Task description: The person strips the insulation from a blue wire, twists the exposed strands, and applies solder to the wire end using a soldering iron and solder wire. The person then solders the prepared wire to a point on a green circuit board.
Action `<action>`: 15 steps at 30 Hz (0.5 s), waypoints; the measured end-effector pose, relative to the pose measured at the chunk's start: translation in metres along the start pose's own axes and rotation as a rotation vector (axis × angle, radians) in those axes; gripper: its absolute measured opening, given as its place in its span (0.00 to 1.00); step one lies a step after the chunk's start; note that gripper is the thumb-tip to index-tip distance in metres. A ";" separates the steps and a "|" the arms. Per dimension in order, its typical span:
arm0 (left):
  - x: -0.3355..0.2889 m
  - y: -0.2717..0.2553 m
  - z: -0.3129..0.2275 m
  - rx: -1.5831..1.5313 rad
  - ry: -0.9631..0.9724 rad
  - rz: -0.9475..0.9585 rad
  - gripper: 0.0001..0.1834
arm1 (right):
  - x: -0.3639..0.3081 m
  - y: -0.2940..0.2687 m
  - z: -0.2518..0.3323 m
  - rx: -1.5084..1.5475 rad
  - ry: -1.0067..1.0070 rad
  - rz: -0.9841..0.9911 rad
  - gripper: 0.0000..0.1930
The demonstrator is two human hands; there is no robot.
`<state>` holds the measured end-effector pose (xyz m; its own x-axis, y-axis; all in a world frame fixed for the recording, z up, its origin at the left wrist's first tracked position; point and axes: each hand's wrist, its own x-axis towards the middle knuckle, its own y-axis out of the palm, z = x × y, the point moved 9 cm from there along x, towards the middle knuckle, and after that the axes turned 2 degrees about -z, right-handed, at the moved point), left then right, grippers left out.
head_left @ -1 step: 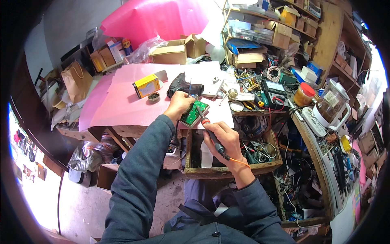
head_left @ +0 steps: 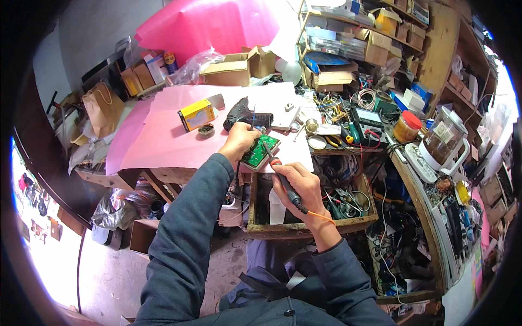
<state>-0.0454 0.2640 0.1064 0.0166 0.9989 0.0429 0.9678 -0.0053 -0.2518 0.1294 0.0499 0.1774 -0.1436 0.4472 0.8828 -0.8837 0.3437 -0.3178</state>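
Observation:
My left hand [head_left: 239,140] is closed at the left edge of a green circuit board [head_left: 262,150], holding it over the front edge of the pink-covered bench. A thin dark cord or wire runs past its fingers; how it is gripped is partly hidden. My right hand [head_left: 302,187] is wrapped round the dark handle of a soldering iron [head_left: 291,191] with a red-orange collar and an orange cord. The iron slants up to the left, its tip at the board; exact contact is too small to tell. Behind the board lies a black cordless drill [head_left: 246,115]. A small round tin [head_left: 206,130] stands to its left.
A yellow box [head_left: 197,114] stands beside the tin. Below the board, an open wooden drawer [head_left: 312,224] holds tools and cables. Rightward are a multimeter [head_left: 368,120], pliers, a red-lidded jar [head_left: 408,126] and a clear jug [head_left: 446,138]. Cardboard boxes [head_left: 225,71] sit at the back.

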 end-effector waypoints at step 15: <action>-0.002 0.014 0.017 -0.323 -0.211 0.110 0.08 | 0.000 -0.001 -0.001 -0.038 0.000 -0.010 0.12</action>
<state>-0.0365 0.2632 0.0859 0.1055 0.9788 -0.1756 0.9928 -0.0936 0.0748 0.1309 0.0502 0.1769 -0.1348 0.4432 0.8862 -0.8675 0.3794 -0.3217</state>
